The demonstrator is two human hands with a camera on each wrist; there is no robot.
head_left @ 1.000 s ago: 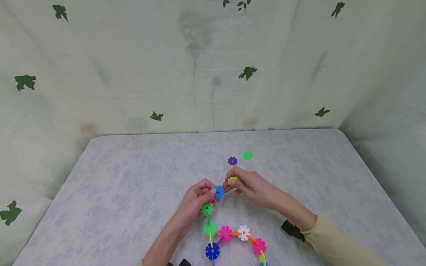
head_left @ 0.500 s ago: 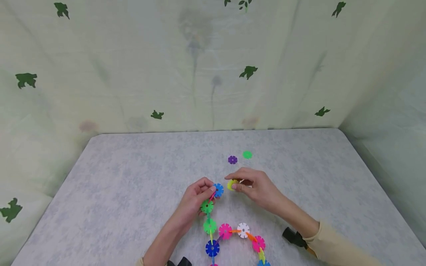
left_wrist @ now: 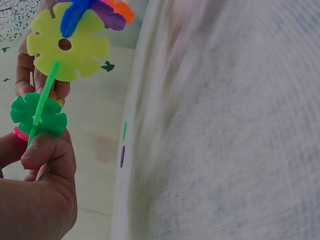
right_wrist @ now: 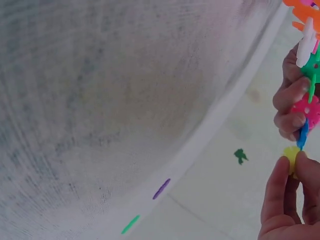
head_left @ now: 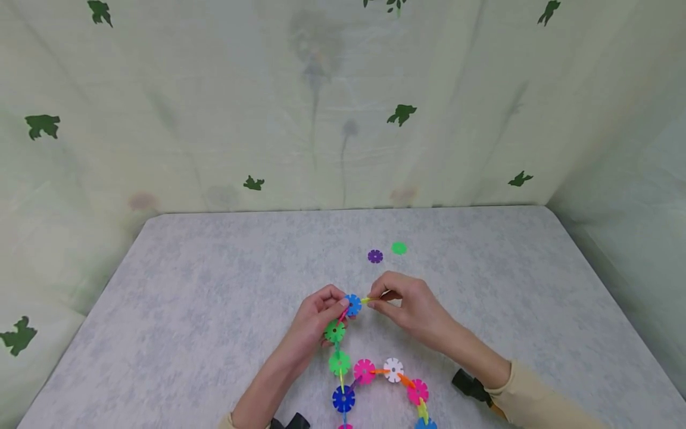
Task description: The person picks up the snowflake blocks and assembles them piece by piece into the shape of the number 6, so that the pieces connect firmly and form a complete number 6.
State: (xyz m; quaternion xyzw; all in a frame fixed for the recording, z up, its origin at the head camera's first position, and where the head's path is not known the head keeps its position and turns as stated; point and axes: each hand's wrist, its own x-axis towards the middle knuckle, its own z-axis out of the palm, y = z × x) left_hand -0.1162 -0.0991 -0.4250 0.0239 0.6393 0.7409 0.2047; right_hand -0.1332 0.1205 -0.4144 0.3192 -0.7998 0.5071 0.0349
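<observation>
My left hand (head_left: 313,319) pinches the end of a chain of slotted plastic snowflake discs. Its fingers hold a pink disc (right_wrist: 306,107), from which a light blue disc (head_left: 354,305) sticks out at the tip. Between thumb and fingers, my right hand (head_left: 415,304) pinches a yellow disc (right_wrist: 290,156), edge-on in the head view and right at the blue disc's rim. Below the left hand the chain runs down through a green disc (head_left: 334,331), another green disc (head_left: 340,363) and a dark blue disc (head_left: 343,398).
From the dark blue disc a branch curves right through a pink disc (head_left: 364,370), a white disc (head_left: 393,370) and another pink disc (head_left: 418,391), partly out of frame. A loose purple disc (head_left: 375,256) and green disc (head_left: 399,248) lie farther back on the grey table (head_left: 225,268).
My right hand has turned the yellow disc from facing up to edge-on and brought it left to the blue disc. My left hand keeps its hold on the chain.
</observation>
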